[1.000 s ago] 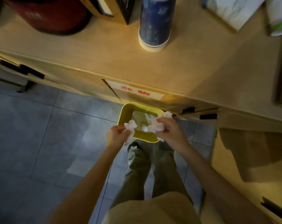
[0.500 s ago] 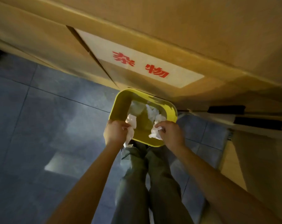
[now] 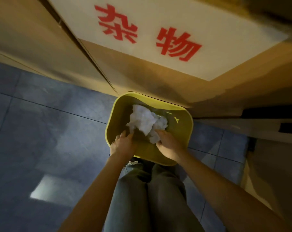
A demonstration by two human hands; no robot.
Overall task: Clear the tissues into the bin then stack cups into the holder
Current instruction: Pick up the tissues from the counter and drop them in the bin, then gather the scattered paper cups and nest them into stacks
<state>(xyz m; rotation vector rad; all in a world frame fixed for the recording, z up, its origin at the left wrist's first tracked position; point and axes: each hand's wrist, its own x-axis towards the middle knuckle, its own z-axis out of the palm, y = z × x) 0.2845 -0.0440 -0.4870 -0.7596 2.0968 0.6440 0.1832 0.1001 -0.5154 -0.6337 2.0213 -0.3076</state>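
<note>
The yellow bin [image 3: 113, 114] stands on the floor against the cabinet, right in front of my feet. A heap of crumpled white tissues [image 3: 144, 120] lies inside it. My left hand [image 3: 123, 144] hovers over the bin's near left rim with the fingers spread and nothing in them. My right hand [image 3: 169, 144] reaches over the near rim, and its fingertips still pinch a tissue [image 3: 154, 138] that hangs down into the bin. No cups or cup holder are in view.
A wooden cabinet front [image 3: 33, 39] with a white label [image 3: 158, 30] bearing red characters rises close behind the bin. Dark drawer handles [image 3: 269, 113] sit at the right. Blue-grey floor tiles [image 3: 41, 131] spread to the left. My legs [image 3: 150, 198] are below the bin.
My head has dropped much closer to the bin. Both hands have moved lower into it. The left hand has let go of its tissue, which now lies on the heap.
</note>
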